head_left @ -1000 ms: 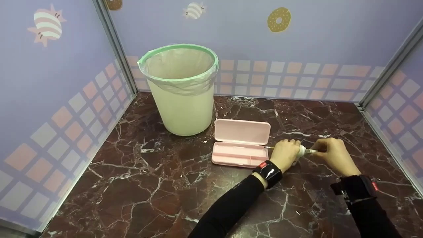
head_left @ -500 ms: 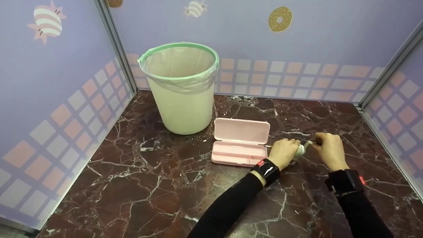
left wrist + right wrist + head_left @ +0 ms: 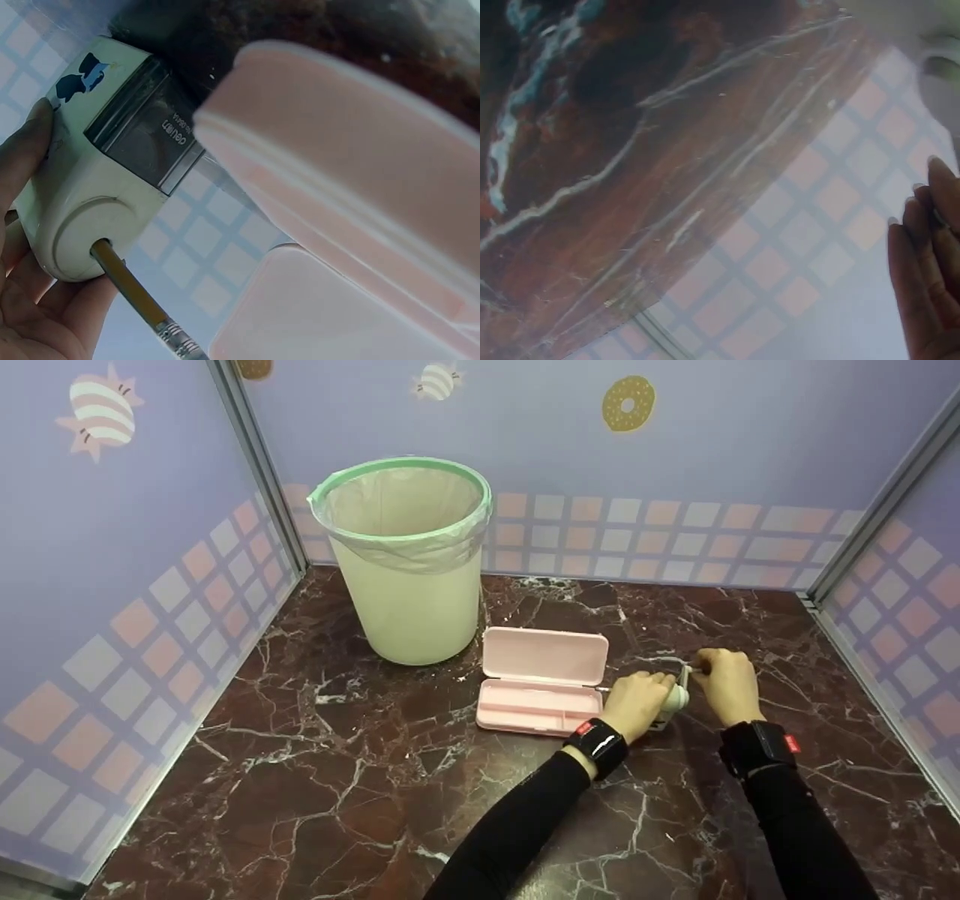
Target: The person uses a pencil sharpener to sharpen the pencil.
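My left hand (image 3: pixel 639 701) grips a white crank pencil sharpener (image 3: pixel 71 176) with a dark see-through shavings drawer (image 3: pixel 146 127). A yellow pencil (image 3: pixel 135 287) sticks out of the sharpener's round hole, its metal band pointing toward the case. On the sharpener's other side, my right hand (image 3: pixel 726 682) pinches the end of the crank handle (image 3: pixel 685 676), which stands up. Curled right fingers (image 3: pixel 922 277) show at the edge of the right wrist view. Just left of my left hand lies a pink pencil case (image 3: pixel 521 721), lid raised, with no contents visible.
A pale green bin (image 3: pixel 420 607) with a green rim and a plastic liner stands behind the case, to the left. Patterned panels (image 3: pixel 540 435) enclose the dark marbled tabletop (image 3: pixel 300 787) at the back and sides. Small light crumbs dot the surface.
My right hand has moved left and upward, turning the crank from pointing right to upright. My left hand still holds the sharpener in nearly the same place.
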Demonstrator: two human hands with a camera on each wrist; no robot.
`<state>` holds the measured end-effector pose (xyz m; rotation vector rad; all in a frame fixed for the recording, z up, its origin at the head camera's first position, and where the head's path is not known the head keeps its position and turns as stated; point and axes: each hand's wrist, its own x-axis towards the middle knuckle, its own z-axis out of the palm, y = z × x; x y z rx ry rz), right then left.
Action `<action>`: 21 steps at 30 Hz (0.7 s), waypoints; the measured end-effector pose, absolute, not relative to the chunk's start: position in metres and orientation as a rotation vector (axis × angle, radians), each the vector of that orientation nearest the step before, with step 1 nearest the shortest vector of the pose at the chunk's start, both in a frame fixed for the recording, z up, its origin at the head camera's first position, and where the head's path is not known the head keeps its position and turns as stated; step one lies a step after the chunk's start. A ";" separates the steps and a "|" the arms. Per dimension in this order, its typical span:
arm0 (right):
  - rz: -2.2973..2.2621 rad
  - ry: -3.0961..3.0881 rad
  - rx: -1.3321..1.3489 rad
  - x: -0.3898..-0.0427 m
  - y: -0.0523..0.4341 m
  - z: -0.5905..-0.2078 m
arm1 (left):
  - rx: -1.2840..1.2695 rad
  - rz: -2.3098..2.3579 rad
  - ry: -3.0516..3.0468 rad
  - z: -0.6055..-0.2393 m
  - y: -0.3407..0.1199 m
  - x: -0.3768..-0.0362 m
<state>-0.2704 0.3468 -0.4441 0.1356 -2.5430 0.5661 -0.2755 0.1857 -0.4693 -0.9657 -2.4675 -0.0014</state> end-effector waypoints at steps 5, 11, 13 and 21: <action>0.563 -2.557 0.126 -0.280 0.348 -0.455 | -0.968 0.000 -2.460 -0.469 0.184 -0.274; 0.551 -2.683 0.145 -0.287 0.349 -0.467 | -0.976 -0.003 -2.452 -0.470 0.184 -0.273; 0.558 -2.726 0.135 -0.287 0.349 -0.470 | -0.980 0.004 -2.457 -0.469 0.184 -0.273; 0.602 -2.854 0.157 -0.288 0.351 -0.469 | -0.961 0.026 -2.455 -0.470 0.186 -0.273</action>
